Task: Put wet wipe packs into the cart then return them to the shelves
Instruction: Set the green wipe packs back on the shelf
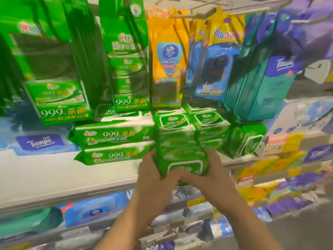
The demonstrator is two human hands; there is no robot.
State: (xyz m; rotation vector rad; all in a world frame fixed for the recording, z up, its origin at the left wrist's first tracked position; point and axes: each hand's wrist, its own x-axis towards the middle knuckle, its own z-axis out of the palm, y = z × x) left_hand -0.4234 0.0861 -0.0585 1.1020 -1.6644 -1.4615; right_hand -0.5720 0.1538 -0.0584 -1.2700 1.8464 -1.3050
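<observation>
Glossy green wipe pack point(182, 159), soft-sided, clasped by both hands.

white shop shelf point(54, 177) under hanging hooks point(198, 13); grey floor point(306, 231) at lower right, blurred.

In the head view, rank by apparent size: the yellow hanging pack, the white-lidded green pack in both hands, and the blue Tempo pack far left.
1. Yellow hanging pack.
2-3. Green pack and blue Tempo pack: unsure; nearness and overlap mislead.
</observation>
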